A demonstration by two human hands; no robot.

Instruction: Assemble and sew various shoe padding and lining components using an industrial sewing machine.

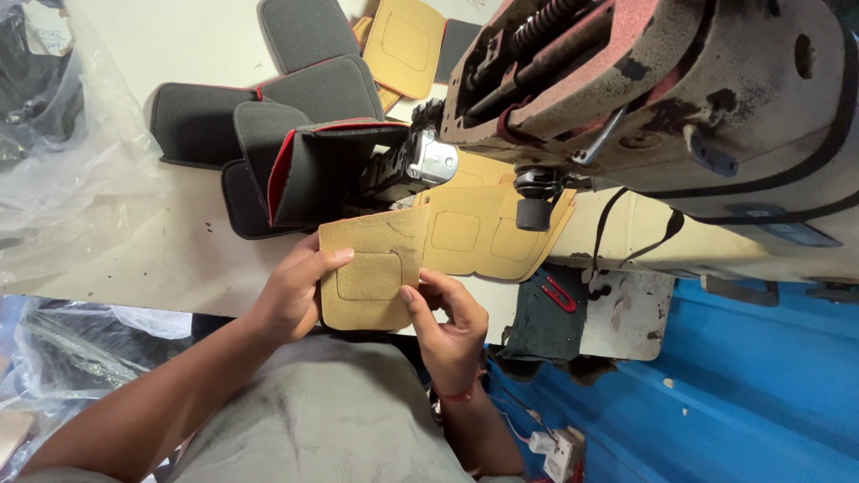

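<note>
Both hands, left (293, 291) and right (452, 326), pinch a tan panel (371, 268) over the table's (179, 259) near edge, seemingly checking it; next, I judge, careful alignment under the sewing machine (680, 116). Grey pieces (295, 134) lie behind.

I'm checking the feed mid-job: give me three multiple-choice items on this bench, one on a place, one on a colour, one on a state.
1. Where is the tan piece?
A. between both hands
B. under the machine's needle
C. on the floor

2. What colour edges the folded grey piece?
A. green
B. red
C. white

3. How is the left hand holding?
A. open flat on the table
B. thumb pressed on the piece's face
C. inside the plastic bag

Answers:
1 A, the right hand grips its other edge.
2 B, a red strip runs along its edge.
3 B, the thumb lies across the tan surface.
</note>
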